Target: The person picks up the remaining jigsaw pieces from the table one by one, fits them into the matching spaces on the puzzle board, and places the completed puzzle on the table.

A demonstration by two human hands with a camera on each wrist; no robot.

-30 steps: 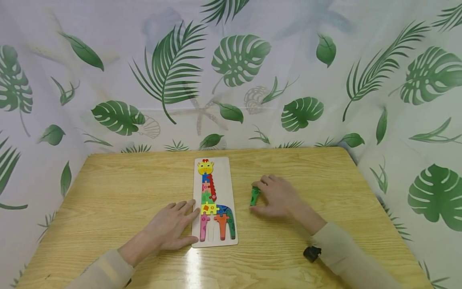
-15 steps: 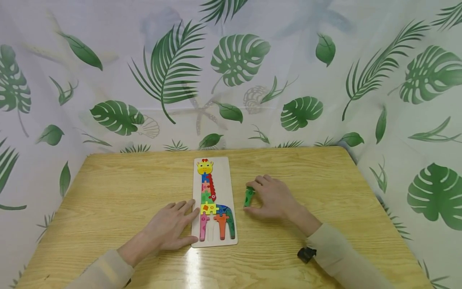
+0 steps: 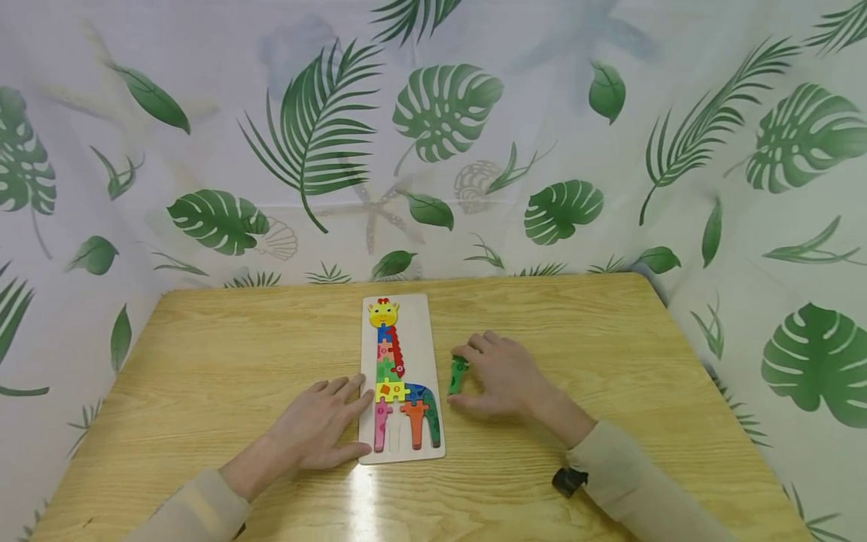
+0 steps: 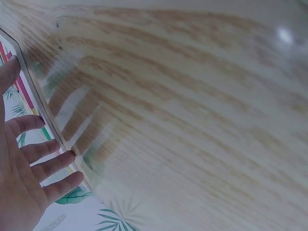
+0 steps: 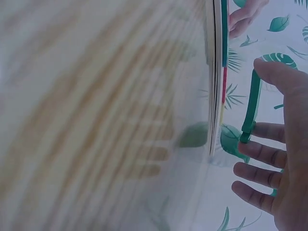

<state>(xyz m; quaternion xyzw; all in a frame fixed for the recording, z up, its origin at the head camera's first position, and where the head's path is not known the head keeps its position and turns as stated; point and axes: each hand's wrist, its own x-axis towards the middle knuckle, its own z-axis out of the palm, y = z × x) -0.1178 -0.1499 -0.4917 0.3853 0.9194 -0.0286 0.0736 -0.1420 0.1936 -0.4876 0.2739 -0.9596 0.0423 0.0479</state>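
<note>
A giraffe puzzle board (image 3: 418,331) lies on the table, its numbered pieces making up a yellow head, a neck, a body and legs. Between the pink leg (image 3: 381,425) and the orange leg (image 3: 416,425) is a bare leg-shaped slot (image 3: 395,435). My left hand (image 3: 311,429) rests with spread fingers against the board's left edge. Just right of the board, my right hand (image 3: 508,376) pinches a green puzzle piece (image 3: 457,376) between thumb and fingers. The right wrist view shows this green piece (image 5: 251,103) edge-on, raised off the tabletop, its end at the fingertips.
The wooden table (image 3: 237,339) reaches back to a leaf-printed cloth (image 3: 433,226), which also hangs along both sides. A black object (image 3: 569,480) sits at the right sleeve's cuff. Light glares off the table's front (image 3: 362,497).
My right hand has moved left with the green puzzle piece, closer to the board. The left hand and the board have stayed in place.
</note>
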